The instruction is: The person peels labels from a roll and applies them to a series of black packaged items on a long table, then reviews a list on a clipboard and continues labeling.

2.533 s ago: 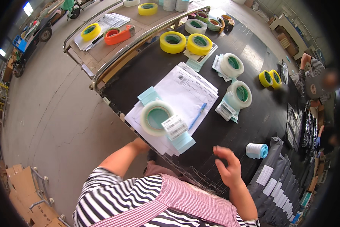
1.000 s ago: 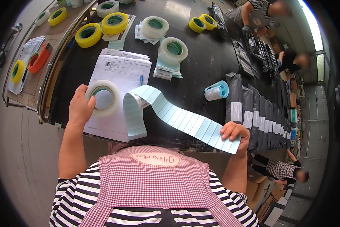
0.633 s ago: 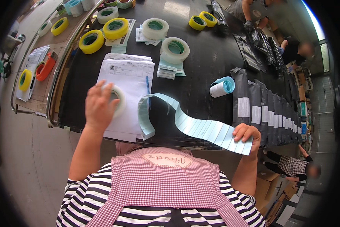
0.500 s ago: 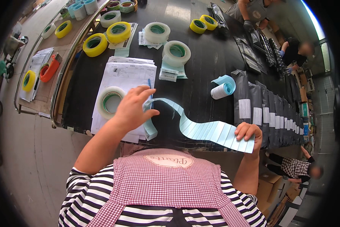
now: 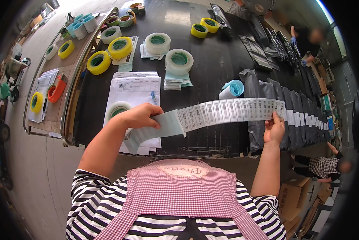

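A long strip of barcode labels (image 5: 215,112) stretches between my hands above the black table. Its printed white face shows along the right stretch, and pale blue backing along the left. My left hand (image 5: 143,117) grips the blue part between thumb and fingers, over a stack of printed papers (image 5: 133,86). At the strip's far right end, my right hand (image 5: 274,129) pinches the lower edge. A roll of clear tape (image 5: 118,107) on the papers is partly hidden by my left hand. Just beyond the strip lies a rolled-up blue-backed label roll (image 5: 232,89).
Yellow tape rolls (image 5: 98,63) and clear tape rolls (image 5: 179,62) stand farther back, some on label sheets. Grey plastic mailing bags (image 5: 263,124) line the right side. A cart (image 5: 53,100) with an orange tape dispenser (image 5: 56,89) stands left. Co-workers are at the right.
The strip has turned from blue backing to its printed face and been drawn out straighter and higher. My right hand has risen; my left hand has closed on the strip.
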A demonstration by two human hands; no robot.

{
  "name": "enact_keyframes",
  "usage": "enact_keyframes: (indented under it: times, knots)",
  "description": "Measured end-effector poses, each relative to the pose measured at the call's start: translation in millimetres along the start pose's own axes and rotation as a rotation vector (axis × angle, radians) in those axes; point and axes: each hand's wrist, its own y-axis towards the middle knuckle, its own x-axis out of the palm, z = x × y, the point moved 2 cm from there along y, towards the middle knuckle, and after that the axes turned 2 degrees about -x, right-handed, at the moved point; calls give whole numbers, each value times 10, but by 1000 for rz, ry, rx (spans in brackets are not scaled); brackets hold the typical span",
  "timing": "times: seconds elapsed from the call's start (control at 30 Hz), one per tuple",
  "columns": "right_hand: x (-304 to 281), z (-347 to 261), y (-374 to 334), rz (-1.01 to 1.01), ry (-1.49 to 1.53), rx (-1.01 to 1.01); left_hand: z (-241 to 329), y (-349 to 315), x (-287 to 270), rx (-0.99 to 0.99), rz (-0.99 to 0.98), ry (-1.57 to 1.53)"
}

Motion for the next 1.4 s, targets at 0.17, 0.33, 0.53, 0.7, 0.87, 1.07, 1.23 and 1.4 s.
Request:
enact_keyframes:
  times: [0.17, 0.33, 0.53, 0.7, 0.87, 1.07, 1.23, 1.4]
  knots:
    - [-135, 40, 96, -32, 2, -26, -222, -75, -45, -15, -62, -98]
    - [-260, 85, 156, 2, 2, -38, -299, -208, -84, -36, -43, -189]
    - [-702, 216, 467, 99, -6, 14, -613, -469, -316, -76, 111, -444]
    - [-931, 369, 553, 153, -50, 75, -854, -672, -492, 196, 255, -755]
    - [-1235, 589, 703, 223, -109, 149, -819, -918, -594, 404, 303, -1023]
    - [-1580, 760, 780, 279, -160, 162, -1050, -1105, -549, 347, 343, -1046]
    - [-1646, 869, 799, 293, -253, 182, -1414, -1209, -447, 320, 439, -1168]
    - [-1884, 933, 876, 348, -379, 140, -1331, -1132, -188, 633, 356, -1373]
